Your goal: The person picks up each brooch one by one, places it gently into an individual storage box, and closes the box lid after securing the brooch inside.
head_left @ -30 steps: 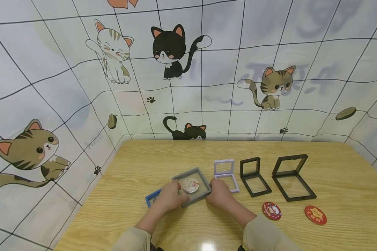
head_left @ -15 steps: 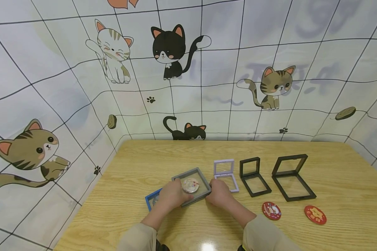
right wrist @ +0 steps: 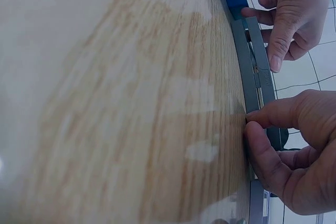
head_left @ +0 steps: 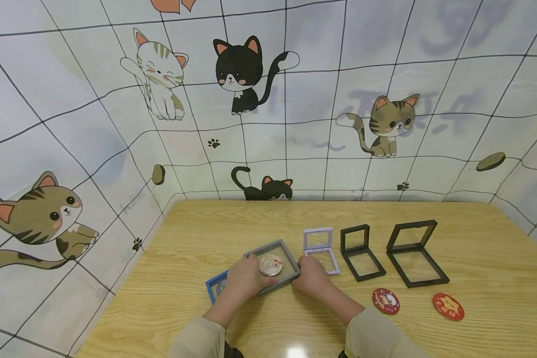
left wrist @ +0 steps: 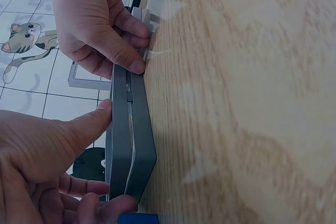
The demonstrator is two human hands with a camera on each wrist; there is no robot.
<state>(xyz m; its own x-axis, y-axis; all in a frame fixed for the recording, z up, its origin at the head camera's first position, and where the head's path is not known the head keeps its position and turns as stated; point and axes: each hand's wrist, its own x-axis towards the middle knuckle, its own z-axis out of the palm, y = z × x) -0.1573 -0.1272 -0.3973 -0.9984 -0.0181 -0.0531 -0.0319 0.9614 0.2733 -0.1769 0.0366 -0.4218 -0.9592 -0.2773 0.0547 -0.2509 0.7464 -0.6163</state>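
Observation:
A grey display frame [head_left: 291, 256] with a clear window lies tilted on the table, holding a round pale, glittery badge [head_left: 271, 265]. My left hand [head_left: 245, 278] grips its left end, thumb [left wrist: 89, 124] on the upper half and fingers at the lower corner. At the right corner, my right hand [head_left: 312, 276] pinches the edge between thumb and index finger. A narrow gap [left wrist: 131, 129] runs between the two halves at the near side. Partly hidden behind my left hand is a blue frame [head_left: 217, 277] with a round bluish piece inside.
To the right stand several unfolded frames: a lilac one [head_left: 318, 231], a small black one [head_left: 364, 276] and a larger black one [head_left: 425, 284]. Two red round badges [head_left: 386, 301] [head_left: 448, 306] lie nearer the front. A cat-printed cloth [head_left: 313, 149] hangs behind the wooden table [head_left: 197, 223].
My left hand has shifted slightly right along the grey frame's near edge, its thumb further over the rim. The right hand and the frame have stayed put.

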